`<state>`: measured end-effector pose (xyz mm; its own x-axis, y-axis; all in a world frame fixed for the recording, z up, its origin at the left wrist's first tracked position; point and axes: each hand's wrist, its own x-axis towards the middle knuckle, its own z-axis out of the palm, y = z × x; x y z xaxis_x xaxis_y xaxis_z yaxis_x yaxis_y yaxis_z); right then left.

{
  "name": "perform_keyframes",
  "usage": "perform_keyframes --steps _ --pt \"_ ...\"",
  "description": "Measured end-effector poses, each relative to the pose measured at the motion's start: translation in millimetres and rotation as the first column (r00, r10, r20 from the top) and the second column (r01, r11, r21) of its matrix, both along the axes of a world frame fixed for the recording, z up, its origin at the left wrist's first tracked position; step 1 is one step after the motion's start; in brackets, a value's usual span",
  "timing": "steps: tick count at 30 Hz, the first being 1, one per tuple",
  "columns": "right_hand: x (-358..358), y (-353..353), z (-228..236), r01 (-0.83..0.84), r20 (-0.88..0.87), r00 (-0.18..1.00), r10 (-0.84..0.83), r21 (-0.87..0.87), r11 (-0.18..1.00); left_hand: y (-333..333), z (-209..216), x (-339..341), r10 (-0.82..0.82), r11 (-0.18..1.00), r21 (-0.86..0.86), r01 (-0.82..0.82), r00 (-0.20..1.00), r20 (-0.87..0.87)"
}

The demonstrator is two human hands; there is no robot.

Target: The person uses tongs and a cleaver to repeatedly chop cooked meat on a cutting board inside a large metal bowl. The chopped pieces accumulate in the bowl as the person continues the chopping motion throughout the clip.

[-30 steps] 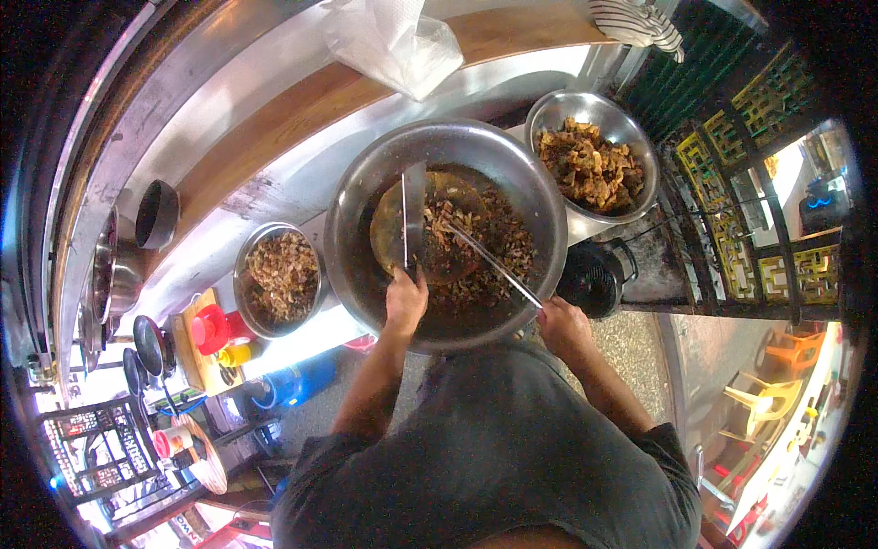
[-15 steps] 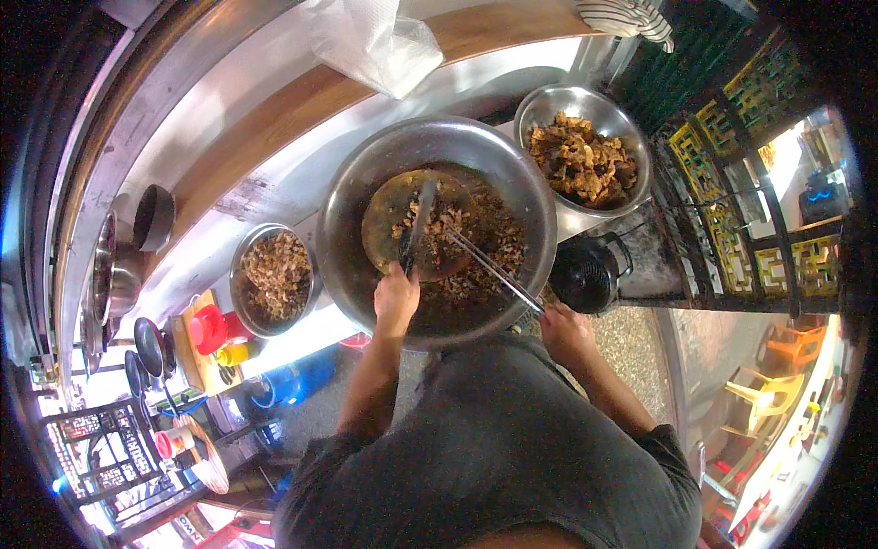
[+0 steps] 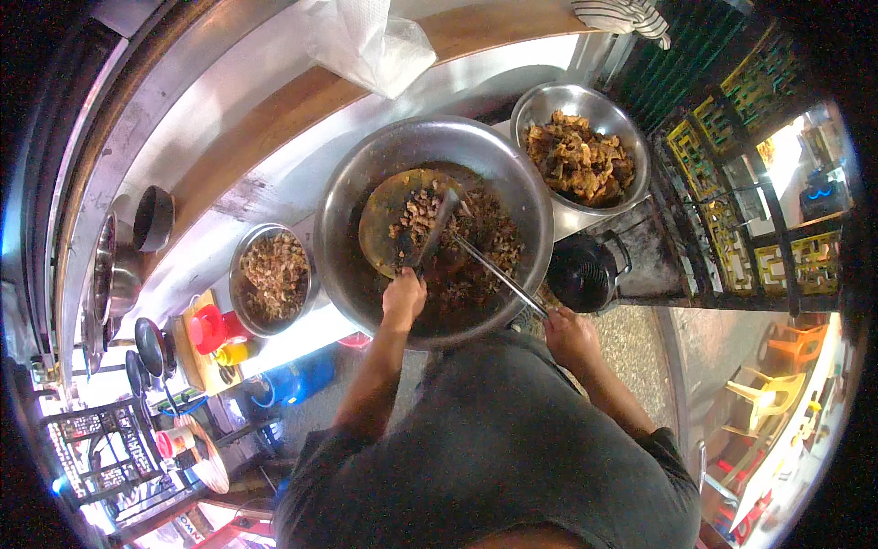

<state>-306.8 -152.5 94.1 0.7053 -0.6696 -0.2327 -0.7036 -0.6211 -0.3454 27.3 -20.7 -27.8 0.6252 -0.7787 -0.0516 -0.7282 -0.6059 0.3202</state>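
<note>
A large metal basin (image 3: 340, 293) sits before me with a round chopping board (image 3: 377, 229) inside it. Chopped meat (image 3: 421, 212) lies on the board, and more small dark pieces (image 3: 494, 233) fill the basin's right side. My left hand (image 3: 403, 298) is closed round the handle of a knife (image 3: 439, 227), whose broad blade slants up and right across the board's right part. In my right hand (image 3: 572, 337) is a pair of metal tongs (image 3: 501, 273), gripped at the near end. Their tips reach the meat close to the blade; whether they pinch a piece I cannot tell.
At the far right stands a metal bowl (image 3: 640, 183) of large browned meat pieces. A smaller bowl (image 3: 236, 306) of chopped meat is at the left. A black pot (image 3: 585, 274) sits right of the basin. A plastic bag (image 3: 375, 50) hangs at the back.
The knife has swung right, its blade tip now leaning toward the right over the meat near the tongs. My left hand has shifted slightly right; the tongs have barely moved.
</note>
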Motion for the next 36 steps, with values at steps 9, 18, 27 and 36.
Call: perform_keyframes --steps 9,18,27,36 --pt "-1 -28 24 0.145 0.085 0.986 -0.145 0.002 0.989 4 6 -2 0.007 0.99 0.141 0.011 0.992 -0.128" --pt "52 -68 -6 0.14 -0.106 0.985 -0.136 0.032 0.99 9 2 -3 -0.025 0.999 0.033 0.026 0.999 -0.023" --pt "59 -70 25 0.086 -0.149 0.986 -0.079 0.042 0.995 4 25 9 0.158 0.957 0.276 -0.091 0.96 -0.23" --pt "56 -50 41 -0.016 0.001 1.0 0.016 0.034 0.999 11 29 15 0.224 0.966 0.168 -0.194 0.957 -0.182"
